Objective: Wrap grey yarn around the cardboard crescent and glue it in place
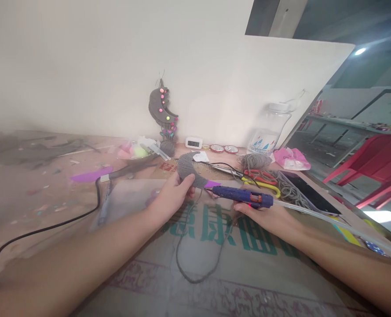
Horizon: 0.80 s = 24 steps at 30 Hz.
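Observation:
Between its thumb and fingers my left hand (179, 191) grips a crescent (188, 169) wound with grey yarn, its purple tip (212, 184) still bare. My right hand (259, 213) is closed around a dark blue hot glue gun (238, 194), with a long clear glue stick (309, 212) coming out of its back. The gun's nozzle is at the purple tip; whether it touches cannot be told. A loop of grey yarn (198, 281) hangs from the crescent over the table and back toward my right hand.
A finished crescent (160, 105) with colourful beads hangs on the white board. Along the back stand a small digital clock (194, 143), tape rolls (217, 149) and a clear bottle (268, 130). Scissors (261, 177), a yarn ball (256, 161) and a phone (309, 191) lie right; a black cord (50, 229) runs left.

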### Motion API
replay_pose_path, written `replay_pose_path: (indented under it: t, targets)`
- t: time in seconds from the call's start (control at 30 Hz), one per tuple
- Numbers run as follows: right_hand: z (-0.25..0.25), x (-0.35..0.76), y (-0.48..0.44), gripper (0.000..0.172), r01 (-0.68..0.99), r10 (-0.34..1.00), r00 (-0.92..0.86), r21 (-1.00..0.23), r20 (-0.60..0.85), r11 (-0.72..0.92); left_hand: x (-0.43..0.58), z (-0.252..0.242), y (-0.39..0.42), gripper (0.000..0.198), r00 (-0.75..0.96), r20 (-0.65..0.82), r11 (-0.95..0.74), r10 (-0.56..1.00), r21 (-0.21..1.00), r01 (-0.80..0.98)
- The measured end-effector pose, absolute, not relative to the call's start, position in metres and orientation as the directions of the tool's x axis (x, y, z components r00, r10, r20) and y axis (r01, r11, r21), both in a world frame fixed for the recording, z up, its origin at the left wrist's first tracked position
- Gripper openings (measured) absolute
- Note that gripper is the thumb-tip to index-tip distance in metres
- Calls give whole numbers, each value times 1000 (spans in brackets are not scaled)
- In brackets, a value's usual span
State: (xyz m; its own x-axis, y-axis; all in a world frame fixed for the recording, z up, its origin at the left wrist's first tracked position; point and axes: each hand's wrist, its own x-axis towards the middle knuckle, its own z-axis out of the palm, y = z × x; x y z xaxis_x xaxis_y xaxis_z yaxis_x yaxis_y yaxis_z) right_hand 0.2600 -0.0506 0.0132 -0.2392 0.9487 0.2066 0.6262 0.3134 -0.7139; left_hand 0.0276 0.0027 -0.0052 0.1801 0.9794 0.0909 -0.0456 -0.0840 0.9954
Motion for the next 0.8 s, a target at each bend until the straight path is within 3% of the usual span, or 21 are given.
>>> replay_pose_path:
  t: [0.33, 0.8]
  targets:
    - [15, 255, -54, 25, 652, 964, -198, -710, 180, 267, 27, -8, 6, 25, 187, 97, -90, 978, 995, -44]
    - [21, 252, -56, 21, 692, 966, -180, -674, 183, 257, 25, -14, 8, 26, 234, 113, -100, 966, 993, -63]
